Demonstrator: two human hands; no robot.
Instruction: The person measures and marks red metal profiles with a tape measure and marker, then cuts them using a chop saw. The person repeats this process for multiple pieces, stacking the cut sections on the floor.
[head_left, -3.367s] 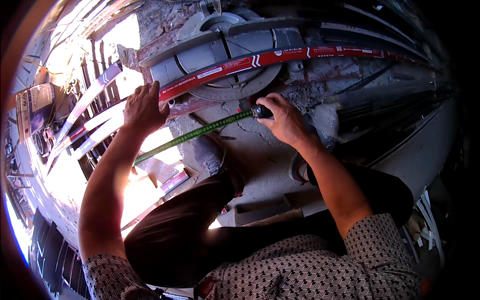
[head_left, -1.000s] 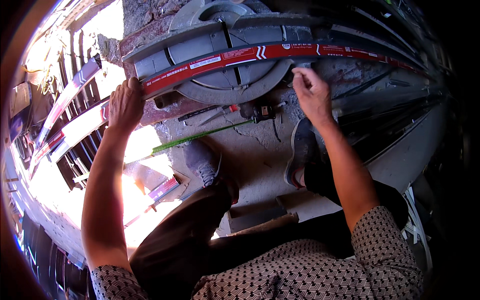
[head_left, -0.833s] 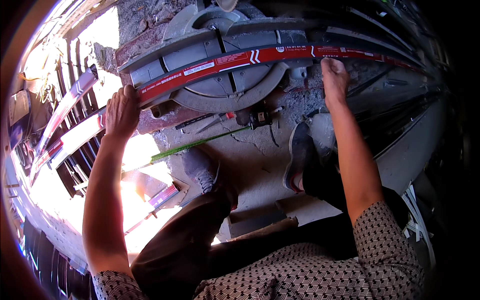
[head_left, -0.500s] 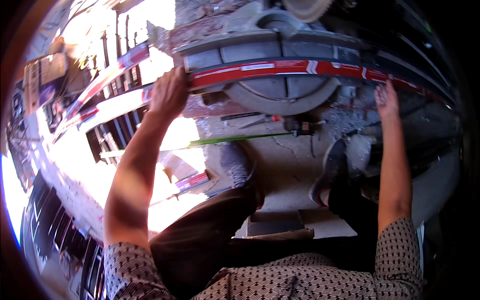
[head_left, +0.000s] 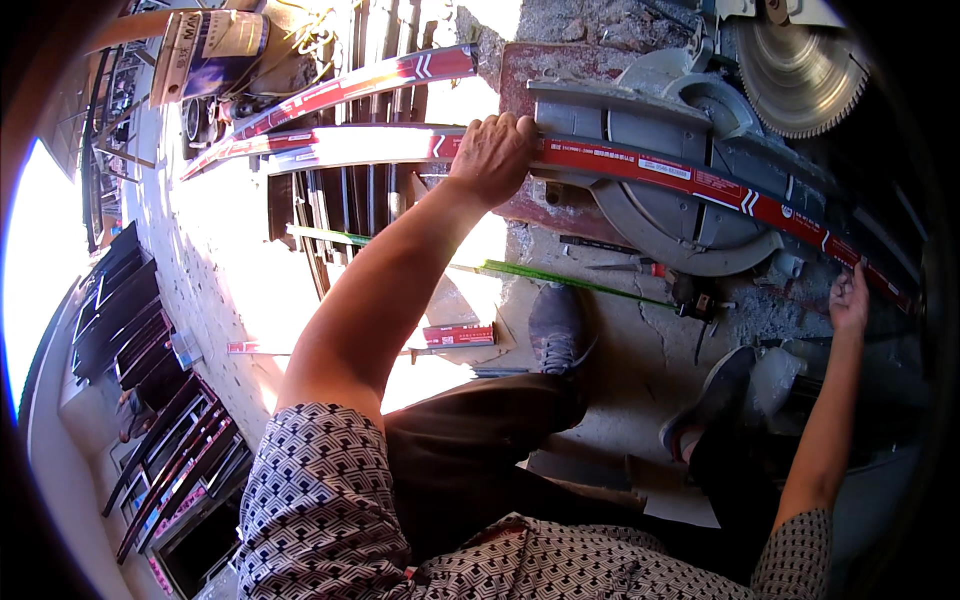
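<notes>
Bright sunlight covers the left part of the concrete floor (head_left: 620,350), while the right side of the workplace stays dark. Across the base of a miter saw (head_left: 655,225) lies a long profile with a red printed film (head_left: 690,178); bed surface shows between it and the fence (head_left: 620,103), at least on the left part. Behind, the toothed circular blade (head_left: 800,75) is raised clear of the profile.

What is changed is mainly the right hand (head_left: 850,300). Some seconds ago it was holding the tape measure (head_left: 695,300); now this tool rests on the floor, its green tape (head_left: 580,282) still pulled out, and the hand has gone to the far right part of the profile. Its fingers meet the lower edge, but I cannot tell if they really grasp it. The left hand (head_left: 494,158) remains closed over the profile, just beside the left end of the saw base.

In my judgement, this means the measuring is put aside for the moment, and the work is now in handling the profile from two places well apart, so its position on the saw can be controlled better.
</notes>
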